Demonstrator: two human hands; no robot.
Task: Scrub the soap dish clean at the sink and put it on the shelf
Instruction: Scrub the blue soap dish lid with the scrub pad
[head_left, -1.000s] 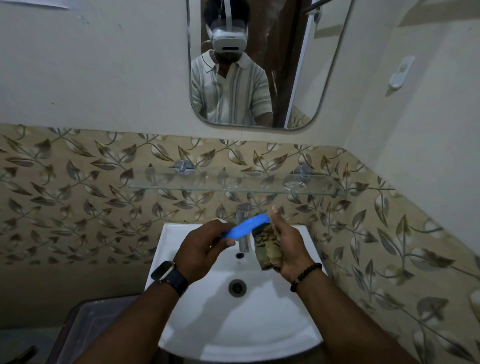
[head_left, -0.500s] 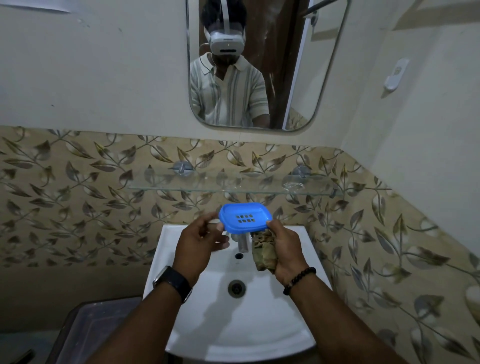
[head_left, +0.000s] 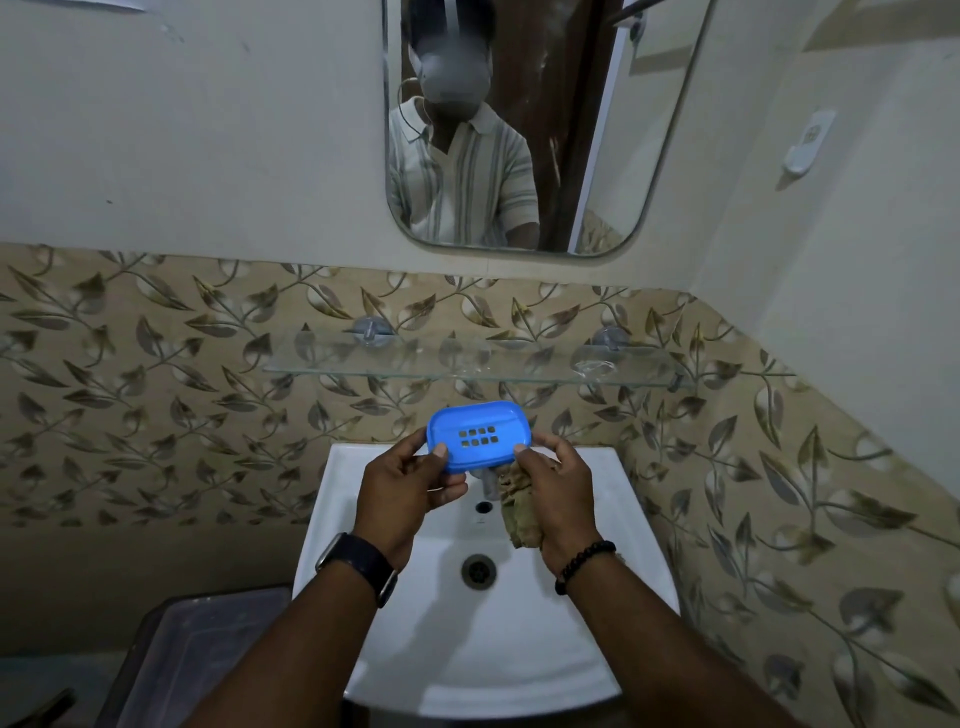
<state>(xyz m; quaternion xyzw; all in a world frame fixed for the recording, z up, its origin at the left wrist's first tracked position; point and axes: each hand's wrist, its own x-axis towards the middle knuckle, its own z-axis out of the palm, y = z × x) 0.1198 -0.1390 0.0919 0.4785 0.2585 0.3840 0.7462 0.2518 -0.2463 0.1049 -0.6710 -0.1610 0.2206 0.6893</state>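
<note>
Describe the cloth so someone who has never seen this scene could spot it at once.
Start at the white sink; over its basin the left hand and right hand hold a blue dish. The cloth hangs from the right palm, just below the dish. It is the only crumpled, brownish thing there, unlike the smooth dish.

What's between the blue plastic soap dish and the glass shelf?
Nothing. In the head view, only leaf-patterned wall tile shows between the blue plastic soap dish and the glass shelf.
</note>
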